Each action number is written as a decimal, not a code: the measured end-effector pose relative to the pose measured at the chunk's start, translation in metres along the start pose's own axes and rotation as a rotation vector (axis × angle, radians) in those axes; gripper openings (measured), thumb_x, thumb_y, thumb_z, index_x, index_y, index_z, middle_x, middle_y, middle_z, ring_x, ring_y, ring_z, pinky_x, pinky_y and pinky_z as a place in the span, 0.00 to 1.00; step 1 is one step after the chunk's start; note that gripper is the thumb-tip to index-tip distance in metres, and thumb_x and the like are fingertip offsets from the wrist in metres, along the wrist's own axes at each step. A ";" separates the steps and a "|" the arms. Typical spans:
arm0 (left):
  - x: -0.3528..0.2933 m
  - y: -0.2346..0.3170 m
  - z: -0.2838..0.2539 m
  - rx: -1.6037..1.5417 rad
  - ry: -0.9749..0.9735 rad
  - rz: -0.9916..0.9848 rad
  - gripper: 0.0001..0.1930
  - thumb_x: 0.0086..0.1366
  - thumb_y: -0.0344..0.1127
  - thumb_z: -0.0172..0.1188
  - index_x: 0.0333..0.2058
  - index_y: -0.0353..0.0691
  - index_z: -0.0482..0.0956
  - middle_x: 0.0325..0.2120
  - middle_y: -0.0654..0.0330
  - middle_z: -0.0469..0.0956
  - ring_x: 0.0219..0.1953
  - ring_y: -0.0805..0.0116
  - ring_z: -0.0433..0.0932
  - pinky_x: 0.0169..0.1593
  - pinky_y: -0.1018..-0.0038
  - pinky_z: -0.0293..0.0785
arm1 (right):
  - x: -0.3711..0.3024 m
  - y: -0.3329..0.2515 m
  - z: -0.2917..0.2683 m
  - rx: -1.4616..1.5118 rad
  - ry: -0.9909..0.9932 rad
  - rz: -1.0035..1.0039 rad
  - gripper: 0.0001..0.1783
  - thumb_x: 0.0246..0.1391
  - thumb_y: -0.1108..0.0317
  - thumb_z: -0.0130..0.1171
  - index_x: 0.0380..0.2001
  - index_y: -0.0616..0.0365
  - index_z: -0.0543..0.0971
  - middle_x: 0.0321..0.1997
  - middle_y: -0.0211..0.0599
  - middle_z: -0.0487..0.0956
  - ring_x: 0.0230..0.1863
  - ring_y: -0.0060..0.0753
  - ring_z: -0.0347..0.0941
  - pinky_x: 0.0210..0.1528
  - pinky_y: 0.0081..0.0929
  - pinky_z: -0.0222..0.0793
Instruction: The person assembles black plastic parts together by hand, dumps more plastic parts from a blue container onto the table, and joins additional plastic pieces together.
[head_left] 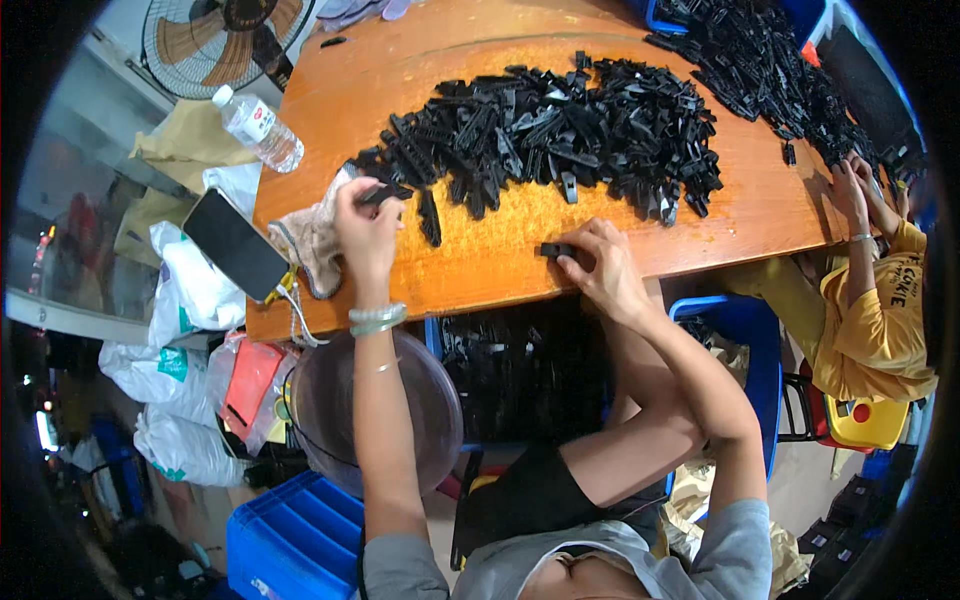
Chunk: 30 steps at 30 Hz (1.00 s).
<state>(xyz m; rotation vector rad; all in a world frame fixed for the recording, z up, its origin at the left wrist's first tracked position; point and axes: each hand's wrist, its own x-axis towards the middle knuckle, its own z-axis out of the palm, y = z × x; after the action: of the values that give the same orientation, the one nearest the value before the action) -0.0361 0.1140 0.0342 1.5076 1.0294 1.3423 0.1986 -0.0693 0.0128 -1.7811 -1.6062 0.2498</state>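
Observation:
A wide pile of small black plastic parts [540, 130] lies across the wooden table [480, 265]. My left hand [366, 225], with bracelets at the wrist, is closed on a black plastic part [378, 194] at the pile's left end, above a crumpled cloth [312, 240]. Near the table's front edge my right hand [606, 265] pinches another black plastic part [556, 250] between thumb and fingers. One loose black part [429, 218] lies between my hands, at the pile's near edge.
A water bottle [258, 130] and a phone [237, 245] on a cable are at the left edge. Below stand a translucent tub [440, 400] and a blue crate [300, 535]. At right, a co-worker in a yellow shirt [880, 330] handles a second black pile [770, 80].

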 end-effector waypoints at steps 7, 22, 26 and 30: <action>-0.138 0.001 -0.119 -0.516 -0.093 -0.370 0.21 0.52 0.19 0.58 0.46 0.33 0.68 0.44 0.47 0.72 0.42 0.59 0.76 0.41 0.67 0.78 | 0.006 0.000 -0.007 -0.015 0.052 -0.051 0.13 0.45 0.70 0.65 0.35 0.65 0.81 0.35 0.46 0.75 0.40 0.49 0.71 0.45 0.39 0.66; -0.142 0.012 -0.026 -0.019 -0.224 0.100 0.11 0.51 0.16 0.60 0.34 0.32 0.75 0.40 0.52 0.77 0.41 0.64 0.77 0.45 0.73 0.75 | 0.004 -0.006 -0.001 0.105 0.064 -0.002 0.13 0.47 0.71 0.64 0.38 0.62 0.80 0.32 0.45 0.76 0.34 0.44 0.72 0.40 0.34 0.68; -0.109 0.014 0.019 0.325 -0.356 0.356 0.10 0.47 0.21 0.65 0.31 0.34 0.78 0.34 0.55 0.75 0.39 0.58 0.73 0.45 0.68 0.70 | 0.008 -0.036 -0.008 0.266 -0.190 0.021 0.14 0.48 0.72 0.64 0.41 0.61 0.80 0.30 0.44 0.77 0.33 0.41 0.73 0.39 0.32 0.69; -0.098 0.007 0.028 0.349 -0.419 0.307 0.11 0.46 0.23 0.67 0.31 0.34 0.80 0.29 0.57 0.73 0.36 0.59 0.70 0.42 0.68 0.69 | 0.006 -0.022 -0.007 0.211 -0.270 0.046 0.15 0.47 0.72 0.65 0.40 0.62 0.81 0.29 0.46 0.78 0.34 0.43 0.74 0.40 0.34 0.69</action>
<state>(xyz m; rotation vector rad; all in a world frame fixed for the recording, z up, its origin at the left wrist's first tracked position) -0.0165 0.0170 0.0101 2.1698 0.8086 1.0059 0.1866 -0.0674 0.0334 -1.6760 -1.6535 0.6811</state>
